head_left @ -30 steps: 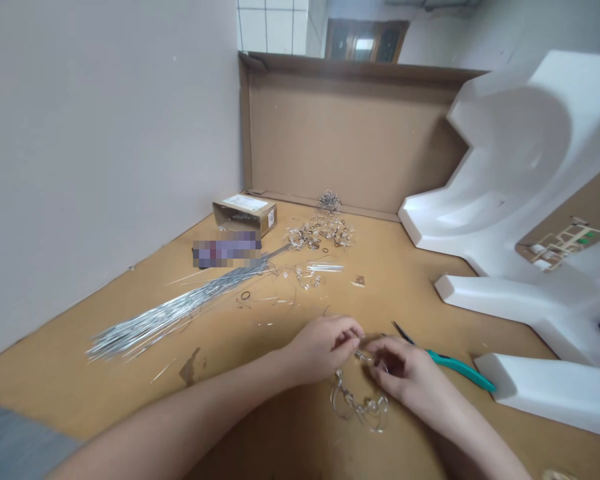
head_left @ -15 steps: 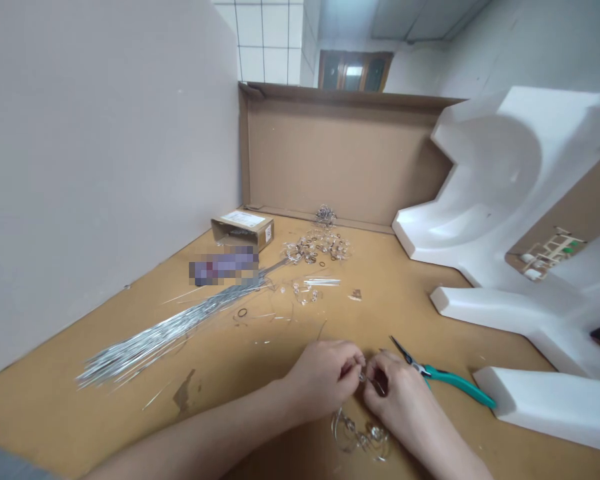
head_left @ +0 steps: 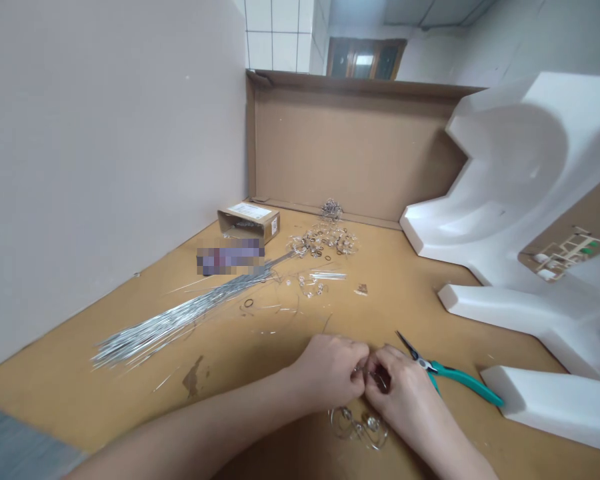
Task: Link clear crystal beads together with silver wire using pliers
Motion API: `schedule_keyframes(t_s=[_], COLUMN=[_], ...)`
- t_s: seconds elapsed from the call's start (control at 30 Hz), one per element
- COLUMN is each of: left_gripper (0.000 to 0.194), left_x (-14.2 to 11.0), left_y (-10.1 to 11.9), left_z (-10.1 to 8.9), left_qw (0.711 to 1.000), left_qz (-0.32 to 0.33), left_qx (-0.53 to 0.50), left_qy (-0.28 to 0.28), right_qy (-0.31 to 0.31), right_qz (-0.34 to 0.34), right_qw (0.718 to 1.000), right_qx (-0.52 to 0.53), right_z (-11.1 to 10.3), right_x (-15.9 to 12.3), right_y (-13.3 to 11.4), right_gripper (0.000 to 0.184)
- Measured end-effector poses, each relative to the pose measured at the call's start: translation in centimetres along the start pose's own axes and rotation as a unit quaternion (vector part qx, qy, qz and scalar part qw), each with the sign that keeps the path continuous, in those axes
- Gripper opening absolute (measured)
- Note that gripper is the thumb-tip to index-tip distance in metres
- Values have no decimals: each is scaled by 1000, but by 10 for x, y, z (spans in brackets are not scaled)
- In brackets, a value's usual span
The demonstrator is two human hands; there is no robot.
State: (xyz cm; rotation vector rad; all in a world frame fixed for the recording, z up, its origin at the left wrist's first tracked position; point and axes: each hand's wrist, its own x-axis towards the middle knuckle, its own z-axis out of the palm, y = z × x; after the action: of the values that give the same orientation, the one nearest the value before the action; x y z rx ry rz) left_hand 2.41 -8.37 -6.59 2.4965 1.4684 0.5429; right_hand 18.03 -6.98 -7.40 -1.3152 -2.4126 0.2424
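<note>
My left hand (head_left: pixel 333 370) and my right hand (head_left: pixel 400 387) meet above the table, fingers pinched together. Between their fingertips is a thin piece of bent wire, mostly hidden by the fingers. Just below the hands shows a looped strand of silvery wire (head_left: pixel 359 429) with clear round bits on it; I cannot tell if it is joined to the held piece. Long-nose pliers (head_left: pixel 433 367) with teal handles lie right beside my right hand, jaws pointing away.
A long bundle of straight metal wires (head_left: pixel 180 317) lies left. Farther back are a pile of small wire pieces (head_left: pixel 325 240), a small open carton (head_left: pixel 250 220) and a blurred purple packet (head_left: pixel 230 257). White foam packing (head_left: pixel 530 300) lines the right; a cardboard wall (head_left: pixel 355 147) stands behind.
My hands have come together, their fingertips closing round the bent wire. The looped strand below them is now partly covered. The pliers stay put while the view tilts slightly.
</note>
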Motion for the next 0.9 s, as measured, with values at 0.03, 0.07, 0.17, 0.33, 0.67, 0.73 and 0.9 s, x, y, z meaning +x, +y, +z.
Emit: schedule_keyframes(t_s=[0.03,0.07,0.17,0.33,0.67,0.73,0.9], left_gripper=[6,6,6,10,15,22,33], left_x=[0,0,0,0,2,2,3], left_y=[0,0,-2,-11,-25,-24,-20], left_z=[0,0,1,-4,-19,-20,-20], left_qw=[1000,1000,1000,992,953,954,948], left_qz=[0,-2,-11,-29,31,29,-49], left_qx=[1,-1,-21,-115,-281,-280,-306], left_qy=[0,0,-7,-49,-110,-100,-79], right_qy=[-4,-8,-16,-34,-18,-19,-13], right_qz=[4,6,3,2,-19,-14,-10], right_qw=[1000,1000,1000,999,1000,1000,1000], right_qx=[-4,-6,-1,-7,4,8,19], right_z=[-1,-1,-3,-3,-5,-5,-8], right_x=[0,0,-1,-1,0,0,0], right_y=[-1,-2,-3,-1,4,3,2], right_gripper=[12,12,12,11,11,12,11])
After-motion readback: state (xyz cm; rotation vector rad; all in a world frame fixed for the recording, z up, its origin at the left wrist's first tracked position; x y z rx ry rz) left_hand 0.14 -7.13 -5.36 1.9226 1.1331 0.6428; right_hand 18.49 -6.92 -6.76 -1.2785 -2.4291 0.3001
